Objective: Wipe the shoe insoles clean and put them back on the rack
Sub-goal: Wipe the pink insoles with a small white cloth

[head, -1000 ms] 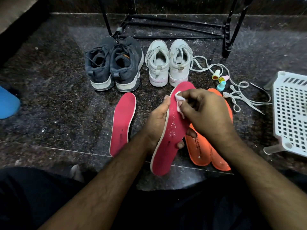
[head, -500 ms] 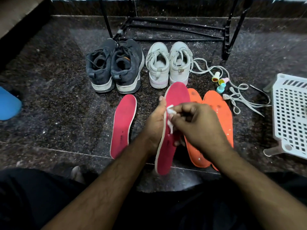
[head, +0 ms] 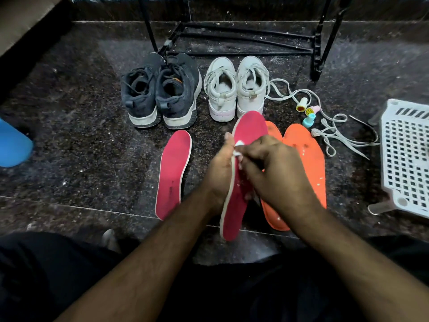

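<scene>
Gripping pink insole [head: 241, 173] from beneath, left hand [head: 219, 173]; right hand [head: 276, 173] grip pinching white wipe [head: 238, 148] against it

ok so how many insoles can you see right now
4. One pink insole is held upright in the left hand, another pink one lies on the floor left of it, and two orange ones lie to its right.

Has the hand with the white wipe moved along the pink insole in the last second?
Yes. The right hand slid its wipe from the held insole's toe toward its middle.
</scene>
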A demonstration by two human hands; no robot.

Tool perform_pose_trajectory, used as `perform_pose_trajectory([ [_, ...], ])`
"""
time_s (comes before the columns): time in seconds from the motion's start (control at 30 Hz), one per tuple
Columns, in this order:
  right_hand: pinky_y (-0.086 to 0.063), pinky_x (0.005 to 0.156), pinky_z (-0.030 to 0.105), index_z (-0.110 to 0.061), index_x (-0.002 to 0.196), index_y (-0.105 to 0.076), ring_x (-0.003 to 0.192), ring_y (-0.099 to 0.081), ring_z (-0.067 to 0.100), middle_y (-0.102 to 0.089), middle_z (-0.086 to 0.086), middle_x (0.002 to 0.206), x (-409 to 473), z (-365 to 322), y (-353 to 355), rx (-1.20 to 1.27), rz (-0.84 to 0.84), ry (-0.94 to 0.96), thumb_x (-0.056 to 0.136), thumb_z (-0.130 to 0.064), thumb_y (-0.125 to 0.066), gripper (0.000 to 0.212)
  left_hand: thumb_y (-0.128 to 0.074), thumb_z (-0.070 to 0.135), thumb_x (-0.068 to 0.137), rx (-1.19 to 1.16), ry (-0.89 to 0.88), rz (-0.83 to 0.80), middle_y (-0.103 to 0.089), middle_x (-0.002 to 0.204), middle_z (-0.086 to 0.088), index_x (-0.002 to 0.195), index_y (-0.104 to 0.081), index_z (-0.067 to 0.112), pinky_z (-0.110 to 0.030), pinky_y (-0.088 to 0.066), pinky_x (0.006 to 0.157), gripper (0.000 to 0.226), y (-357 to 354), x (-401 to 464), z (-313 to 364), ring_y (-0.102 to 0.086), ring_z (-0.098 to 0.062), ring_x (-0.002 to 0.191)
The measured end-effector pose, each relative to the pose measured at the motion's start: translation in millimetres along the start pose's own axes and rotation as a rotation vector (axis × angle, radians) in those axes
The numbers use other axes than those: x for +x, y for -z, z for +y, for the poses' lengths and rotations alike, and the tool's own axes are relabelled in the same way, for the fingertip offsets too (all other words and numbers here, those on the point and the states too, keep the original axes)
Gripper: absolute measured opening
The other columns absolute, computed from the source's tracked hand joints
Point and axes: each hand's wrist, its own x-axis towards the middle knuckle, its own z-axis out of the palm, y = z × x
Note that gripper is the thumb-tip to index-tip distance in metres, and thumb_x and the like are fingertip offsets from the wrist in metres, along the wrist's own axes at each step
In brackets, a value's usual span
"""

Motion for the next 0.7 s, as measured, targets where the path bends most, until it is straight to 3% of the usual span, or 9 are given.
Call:
perform_pose_trajectory([
  [0.1, -0.035, 0.077, 0.015, -0.016, 0.106, -0.078, 0.086, -0.062, 0.022, -0.063, 0.005, 0.089, 13.3, 9.2, 3.5, -0.060, 0.082, -0.026, 0.083, -0.016, -0.064, 0.027, -0.018, 0.068, 0.099, 0.040, -0.001, -0.021, -0.063, 0.062, -0.006, 0.100, -0.065, 0.017, -0.022, -0.043, 0.033, 0.070, -6.1, -1.8, -4.9, -0.054, -0.016, 0.038],
  [0.17, -0.039, 0.077, 0.019, -0.017, 0.106, -0.077, 0.084, -0.060, 0.020, -0.062, 0.003, 0.088, 4.6, 0.8, -2.4, -0.022, 0.020, -0.012, 0.084, -0.016, -0.063, 0.026, -0.034, 0.077, 0.092, -0.034, -0.006, -0.015, -0.061, 0.079, -0.018, 0.105, -0.066, 0.011, -0.031, -0.051, 0.057, 0.074, -1.4, -1.8, 2.8, -0.062, -0.027, 0.062],
  [0.27, -0.043, 0.074, 0.027, -0.015, 0.106, -0.077, 0.078, -0.060, 0.019, -0.061, 0.003, 0.084, -10.0, -9.1, -8.5, 0.028, -0.079, 0.076, 0.086, -0.015, -0.062, 0.025, -0.051, 0.078, 0.083, -0.095, 0.013, 0.011, -0.050, 0.130, -0.030, 0.138, -0.052, 0.001, -0.042, -0.044, 0.104, 0.094, 6.4, -2.5, 8.8, -0.055, -0.037, 0.120],
  [0.33, -0.043, 0.074, 0.025, -0.014, 0.103, -0.078, 0.077, -0.060, 0.020, -0.062, 0.004, 0.084, -0.8, 0.2, -5.4, -0.004, -0.030, 0.072, 0.086, -0.016, -0.062, 0.024, -0.034, 0.074, 0.092, 0.005, -0.002, 0.016, -0.067, 0.092, -0.021, 0.119, -0.064, 0.006, -0.036, -0.059, 0.066, 0.078, 4.9, -1.6, 6.7, -0.071, -0.029, 0.075],
  [0.4, -0.040, 0.075, 0.019, -0.014, 0.102, -0.079, 0.080, -0.062, 0.020, -0.063, 0.004, 0.086, 14.4, 13.2, -1.0, -0.047, 0.057, 0.036, 0.084, -0.014, -0.063, 0.024, -0.020, 0.067, 0.099, 0.034, 0.010, -0.012, -0.062, 0.061, -0.007, 0.102, -0.063, 0.014, -0.024, -0.044, 0.035, 0.068, -1.3, -1.3, 0.4, -0.058, -0.018, 0.039],
  [0.5, -0.040, 0.076, 0.018, -0.013, 0.102, -0.078, 0.080, -0.061, 0.018, -0.061, 0.001, 0.086, 14.4, 10.6, -7.3, 0.009, 0.038, 0.024, 0.084, -0.012, -0.065, 0.023, -0.017, 0.067, 0.099, -0.017, 0.015, 0.006, -0.064, 0.064, -0.008, 0.105, -0.063, 0.015, -0.025, -0.045, 0.038, 0.070, -1.0, -1.6, 3.5, -0.059, -0.020, 0.042],
  [0.6, -0.046, 0.071, 0.032, -0.012, 0.101, -0.078, 0.076, -0.058, 0.020, -0.059, 0.006, 0.083, -4.2, -6.5, -18.7, 0.005, -0.074, 0.132, 0.087, -0.015, -0.061, 0.023, -0.029, 0.074, 0.093, -0.127, 0.010, 0.060, -0.060, 0.119, -0.023, 0.137, -0.053, -0.001, -0.037, -0.054, 0.090, 0.090, 8.2, -4.1, 16.1, -0.062, -0.033, 0.106],
  [0.63, -0.046, 0.070, 0.033, -0.013, 0.102, -0.078, 0.076, -0.059, 0.022, -0.058, 0.006, 0.083, -4.6, -6.4, -18.1, -0.014, -0.089, 0.159, 0.086, -0.015, -0.061, 0.023, -0.030, 0.074, 0.092, -0.115, 0.011, 0.068, -0.056, 0.126, -0.023, 0.141, -0.049, -0.002, -0.038, -0.052, 0.095, 0.093, 8.3, -6.2, 18.1, -0.059, -0.032, 0.113],
  [0.7, -0.044, 0.071, 0.030, -0.013, 0.098, -0.078, 0.075, -0.060, 0.022, -0.060, 0.006, 0.084, 4.9, 5.2, -13.2, -0.064, -0.047, 0.158, 0.085, -0.013, -0.065, 0.019, -0.025, 0.072, 0.096, -0.055, 0.020, 0.059, -0.070, 0.094, -0.017, 0.118, -0.067, 0.005, -0.035, -0.058, 0.066, 0.082, 4.8, -6.1, 15.1, -0.071, -0.028, 0.078],
])
